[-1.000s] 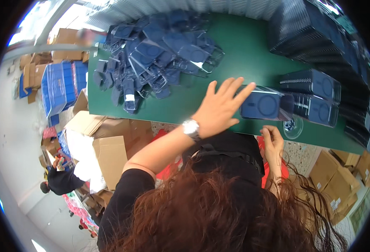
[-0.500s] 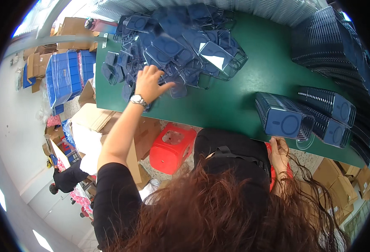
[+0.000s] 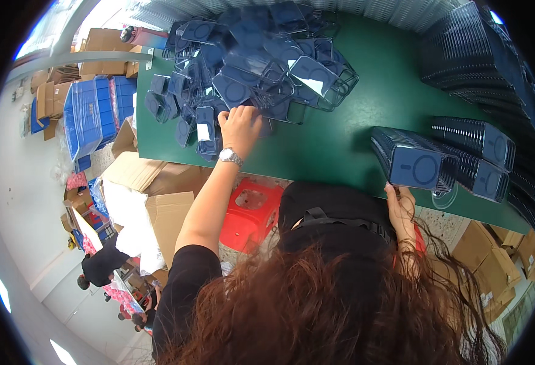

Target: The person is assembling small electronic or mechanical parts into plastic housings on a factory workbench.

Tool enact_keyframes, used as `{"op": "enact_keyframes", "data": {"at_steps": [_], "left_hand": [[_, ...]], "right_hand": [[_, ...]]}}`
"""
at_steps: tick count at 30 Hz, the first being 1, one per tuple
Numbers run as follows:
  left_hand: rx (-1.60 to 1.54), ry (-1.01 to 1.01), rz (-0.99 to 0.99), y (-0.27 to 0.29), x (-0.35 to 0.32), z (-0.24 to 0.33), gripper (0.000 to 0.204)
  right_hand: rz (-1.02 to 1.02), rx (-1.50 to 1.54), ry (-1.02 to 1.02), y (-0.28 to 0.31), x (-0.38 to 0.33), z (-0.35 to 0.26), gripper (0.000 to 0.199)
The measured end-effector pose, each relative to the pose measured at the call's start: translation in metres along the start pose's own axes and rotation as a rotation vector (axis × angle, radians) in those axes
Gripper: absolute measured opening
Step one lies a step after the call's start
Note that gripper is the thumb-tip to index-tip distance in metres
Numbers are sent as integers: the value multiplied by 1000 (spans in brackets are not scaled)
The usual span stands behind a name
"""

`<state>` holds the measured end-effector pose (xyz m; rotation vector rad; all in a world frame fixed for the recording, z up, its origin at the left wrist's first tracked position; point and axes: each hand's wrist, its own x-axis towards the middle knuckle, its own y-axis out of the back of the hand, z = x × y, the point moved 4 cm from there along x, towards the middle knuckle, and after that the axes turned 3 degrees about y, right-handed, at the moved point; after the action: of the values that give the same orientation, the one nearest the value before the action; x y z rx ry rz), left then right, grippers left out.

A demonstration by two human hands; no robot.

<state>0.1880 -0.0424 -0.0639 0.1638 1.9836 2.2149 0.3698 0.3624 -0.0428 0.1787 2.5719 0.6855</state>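
A heap of clear phone cases with dark blue backs lies loose on the green table. At the heap's near edge is my left hand, a watch on its wrist, with its fingers bent and drawn together on a case; the fingertips are partly hidden. My right hand is by the table's front edge. Its thumb and fingers pinch the lower left corner of the front case in a nested row of phone cases, which stands on its long edges.
Two more nested rows stand right of the held row. Tall stacks of cases line the right and far sides. A bottle lies at the far left corner. Below are a red stool and cardboard boxes. People work at far left.
My left hand has moved right along the heap's near edge, and its spread fingers have drawn together. Some cases there have shifted. My right hand stays at the row's corner.
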Motion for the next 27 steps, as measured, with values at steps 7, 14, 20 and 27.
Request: {"op": "enact_keyframes", "data": {"at_steps": [7,14,20,27], "left_hand": [[-102,-152,303,32,17,34,28],[372,-166,-110,28,90,70,38],[377,-279,19,10,105,72,39],[499,-216,2,22,124,47,16]], "right_hand": [[15,-14,-20,-2,-13,-2,22],[9,-5,71,-9,-19,-1,21],[65,16,-45,-1,-26,14,23],[59,16,15,0,-20,15,22]]}}
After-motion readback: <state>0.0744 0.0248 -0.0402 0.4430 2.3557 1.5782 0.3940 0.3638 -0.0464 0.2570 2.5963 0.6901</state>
